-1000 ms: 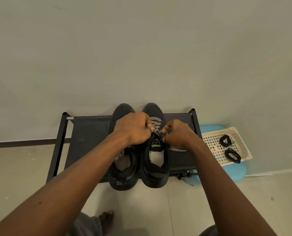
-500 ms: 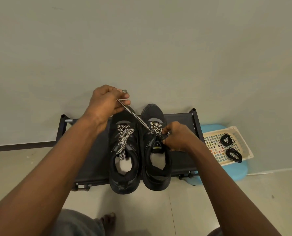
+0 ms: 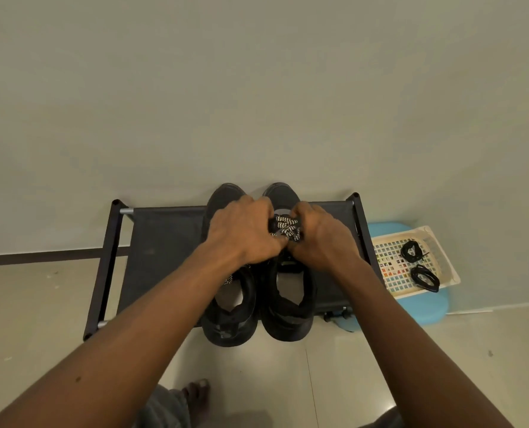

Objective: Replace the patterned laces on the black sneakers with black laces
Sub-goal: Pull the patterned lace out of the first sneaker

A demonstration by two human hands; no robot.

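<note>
both hands meet over the front part of the right sneaker (image 3: pixel 291 307). the left hand (image 3: pixel 244 233) and the right hand (image 3: pixel 322 239) have their fingers curled and they pinch the patterned lace (image 3: pixel 288 230), which shows as a black and white bunch between the two hands. the left hand covers also the middle of the left sneaker (image 3: pixel 229 307), and a small bit of patterned lace is seen under the left wrist.

the two sneakers stand side by side, touching, on a black shoe rack (image 3: pixel 164 242) with a fabric shelf. the rack stands on a pale tiled floor (image 3: pixel 25 304) against a plain light wall (image 3: pixel 257 88). the toes go past the rear edge of the rack and reach close to the wall, the heels hang over the front edge.

at the right of the rack, just beside it, a white basket (image 3: pixel 442 251) lies on a blue plastic stool (image 3: pixel 420 310). in the basket are two coiled black laces (image 3: pixel 411 251), well apart from the hands.

the shelf is bare at the left of the sneakers, with a narrower strip at the right. a bare foot (image 3: pixel 198 393) is on the floor in front of the rack
</note>
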